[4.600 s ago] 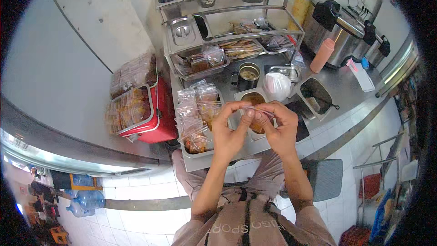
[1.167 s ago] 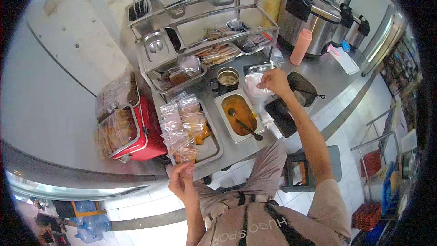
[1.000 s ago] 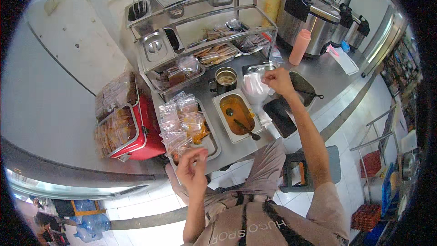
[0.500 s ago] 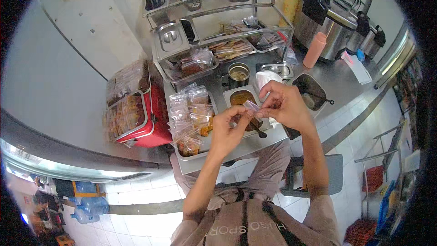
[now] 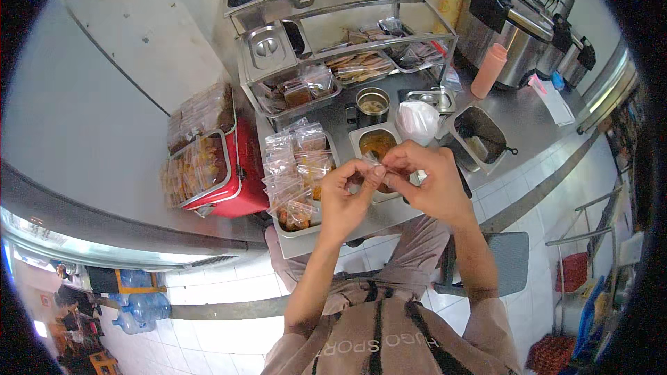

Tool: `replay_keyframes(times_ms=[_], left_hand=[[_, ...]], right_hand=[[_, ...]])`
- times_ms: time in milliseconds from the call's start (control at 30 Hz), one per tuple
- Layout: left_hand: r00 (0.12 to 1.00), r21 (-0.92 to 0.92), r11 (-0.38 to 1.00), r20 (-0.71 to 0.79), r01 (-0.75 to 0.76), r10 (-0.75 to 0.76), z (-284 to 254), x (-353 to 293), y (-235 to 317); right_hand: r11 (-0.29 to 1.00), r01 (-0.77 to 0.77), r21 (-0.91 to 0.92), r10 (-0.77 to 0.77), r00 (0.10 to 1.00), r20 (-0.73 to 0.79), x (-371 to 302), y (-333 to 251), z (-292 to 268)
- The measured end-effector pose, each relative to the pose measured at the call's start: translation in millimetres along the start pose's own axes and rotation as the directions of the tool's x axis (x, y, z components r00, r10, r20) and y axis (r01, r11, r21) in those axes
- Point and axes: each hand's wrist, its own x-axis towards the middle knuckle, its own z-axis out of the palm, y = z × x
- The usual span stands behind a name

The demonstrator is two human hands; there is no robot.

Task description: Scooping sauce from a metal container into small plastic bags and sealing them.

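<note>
Over a steel pan of orange-brown sauce [image 5: 377, 141], both hands meet at a small clear plastic bag [image 5: 372, 158]. My left hand [image 5: 349, 191] pinches it with thumb and fingertips, and my right hand [image 5: 429, 179] pinches its other side. Fingers cover most of the bag, so whether its mouth is parted cannot be told. Just left of the hands, a steel tray [image 5: 295, 231] is lined with clear zip bags [image 5: 297, 167], several with orange food inside. Behind the right hand sits a white plastic bag [image 5: 418, 120].
Behind the pan stands a steel mug [image 5: 372, 105]; farther back, a steel rack [image 5: 382, 48] carries pans of packets. Rightward are a deep pan with a ladle [image 5: 479, 137], a pink bottle [image 5: 490, 69] and a large cooker [image 5: 511, 35]. A red cooler [image 5: 244, 173] with bagged food stands left.
My fingers have drawn closer together around the small plastic bag, hiding more of it. The view has shifted slightly, moving the counter's things to the right.
</note>
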Motion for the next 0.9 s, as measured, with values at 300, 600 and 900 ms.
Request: replay_keyframes(times_ms=[300, 600, 900], left_hand=[[0.988, 0.334, 0.930, 0.027, -0.151, 0.151, -1, 0, 11], [0.987, 0.437, 0.893, -0.060, -0.108, 0.149, -1, -5, 3], [0.989, 0.318, 0.937, 0.004, -0.142, 0.148, -13, -5, -1]], right_hand=[[0.998, 0.031, -0.050, -0.031, 0.999, -0.008, -2, 2, 3], [0.907, 0.105, -0.407, -0.192, 0.965, -0.177, 1, 15, 19], [0.998, -0.023, -0.066, 0.012, 0.988, -0.154, 0, 23, 2]])
